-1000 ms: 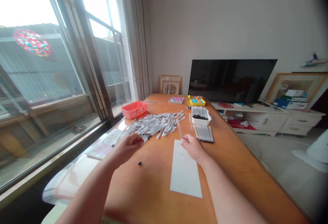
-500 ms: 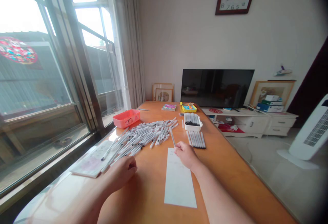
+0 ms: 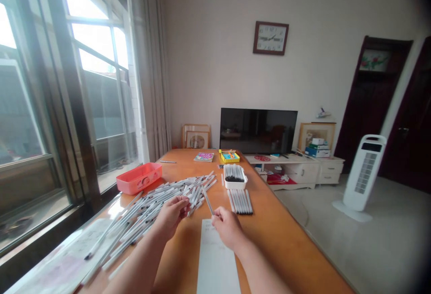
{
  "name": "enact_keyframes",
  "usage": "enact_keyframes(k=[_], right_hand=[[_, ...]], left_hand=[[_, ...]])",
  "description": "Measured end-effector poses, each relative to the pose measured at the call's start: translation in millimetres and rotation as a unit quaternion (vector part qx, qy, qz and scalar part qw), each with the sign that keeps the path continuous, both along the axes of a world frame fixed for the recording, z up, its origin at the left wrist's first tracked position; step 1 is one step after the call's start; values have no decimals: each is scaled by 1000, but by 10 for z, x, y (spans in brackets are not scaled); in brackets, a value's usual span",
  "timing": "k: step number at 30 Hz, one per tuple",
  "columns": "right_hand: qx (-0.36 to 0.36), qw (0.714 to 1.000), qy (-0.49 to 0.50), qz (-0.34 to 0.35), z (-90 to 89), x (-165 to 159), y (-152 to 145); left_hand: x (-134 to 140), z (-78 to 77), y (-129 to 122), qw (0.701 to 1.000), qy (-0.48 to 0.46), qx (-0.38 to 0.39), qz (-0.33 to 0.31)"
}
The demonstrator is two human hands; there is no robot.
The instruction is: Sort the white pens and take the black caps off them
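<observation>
My right hand is closed around the lower end of a white pen, which points up and away from me. Beneath this hand lies a long sheet of white paper with faint writing near its top. My left hand is raised at the right side of a loose pile of white pens with black tips. Its thumb and fingers are pinched together; whatever they hold, if anything, is too small to make out. A neat row of pens lies beyond my right hand, before a white box of upright-leaning pens.
A red plastic box stands at the left behind the pile. Farther back are a colourful booklet and a yellow tray. A paper booklet lies under pens at the near left. The table's right edge drops to the floor.
My left hand has lifted and moved forward toward the pile's right side. My right hand still holds the pen over the paper. The view has turned right and tilted up.
</observation>
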State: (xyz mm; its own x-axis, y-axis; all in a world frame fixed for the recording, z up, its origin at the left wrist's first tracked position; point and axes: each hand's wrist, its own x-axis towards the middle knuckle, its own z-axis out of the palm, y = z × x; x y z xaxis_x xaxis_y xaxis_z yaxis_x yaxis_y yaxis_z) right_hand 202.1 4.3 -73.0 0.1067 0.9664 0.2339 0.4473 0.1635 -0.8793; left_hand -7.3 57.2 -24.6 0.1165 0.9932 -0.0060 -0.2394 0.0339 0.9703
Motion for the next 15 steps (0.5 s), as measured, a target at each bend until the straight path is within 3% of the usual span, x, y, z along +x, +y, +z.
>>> enact_keyframes(k=[15], right_hand=[[1,1000,-17,17,-4,-54,-13]], left_hand=[[-37,-42,71,998,-56,-3,10]])
